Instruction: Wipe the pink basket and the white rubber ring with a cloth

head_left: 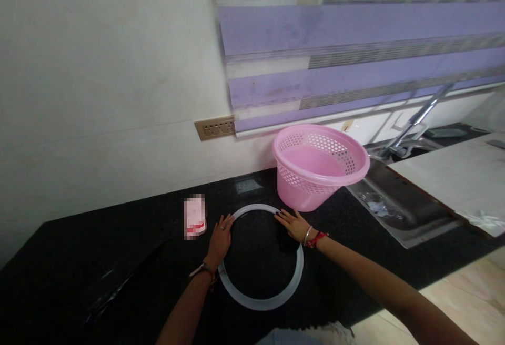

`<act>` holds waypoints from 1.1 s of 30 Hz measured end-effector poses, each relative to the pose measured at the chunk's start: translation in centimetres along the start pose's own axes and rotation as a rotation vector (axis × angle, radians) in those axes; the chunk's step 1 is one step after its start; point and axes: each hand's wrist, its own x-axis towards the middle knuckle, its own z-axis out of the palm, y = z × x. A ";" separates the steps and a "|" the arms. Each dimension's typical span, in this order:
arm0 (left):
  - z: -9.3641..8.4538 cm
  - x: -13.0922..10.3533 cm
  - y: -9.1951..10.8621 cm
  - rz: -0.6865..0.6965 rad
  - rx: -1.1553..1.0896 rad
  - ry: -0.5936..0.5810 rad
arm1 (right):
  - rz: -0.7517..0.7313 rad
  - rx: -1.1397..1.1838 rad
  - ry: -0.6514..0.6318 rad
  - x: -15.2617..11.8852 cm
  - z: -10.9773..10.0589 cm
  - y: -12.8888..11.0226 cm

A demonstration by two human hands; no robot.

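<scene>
A pale, translucent ring (pixel 258 304) lies flat on the black countertop (pixel 158 282). My left hand (pixel 221 237) rests at the ring's upper left edge, palm down, with its fingers stretched out. At the upper right edge, my right hand (pixel 293 225) touches the ring with its fingertips, fingers spread. Neither hand is wrapped round the ring. Part of the ring's left and right sides is hidden under my hands and wrists.
Behind my right hand stands a pink basket (pixel 307 195) with a perforated rim. A pink item, pixelated (pixel 194 216), lies left of my left hand. Farther right are a steel sink (pixel 379 198), a faucet (pixel 414 119) and a pale board (pixel 453 176). Black plastic (pixel 106 292) lies at left.
</scene>
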 end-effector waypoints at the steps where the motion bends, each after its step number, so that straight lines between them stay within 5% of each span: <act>1: 0.0 0.0 0.0 -0.001 -0.008 0.001 | -0.036 -0.002 -0.011 0.7 -0.3 0.3; 8: -0.1 0.1 0.1 -0.009 -0.005 0.008 | -0.216 -0.049 -0.075 4.8 -1.8 1.2; 16: -0.1 0.1 0.2 -0.046 0.038 0.025 | -0.215 -0.041 -0.071 5.1 -2.0 1.0; 33: -0.4 0.1 0.8 -0.071 0.248 -0.005 | 0.099 -0.001 0.110 -2.9 1.0 -2.2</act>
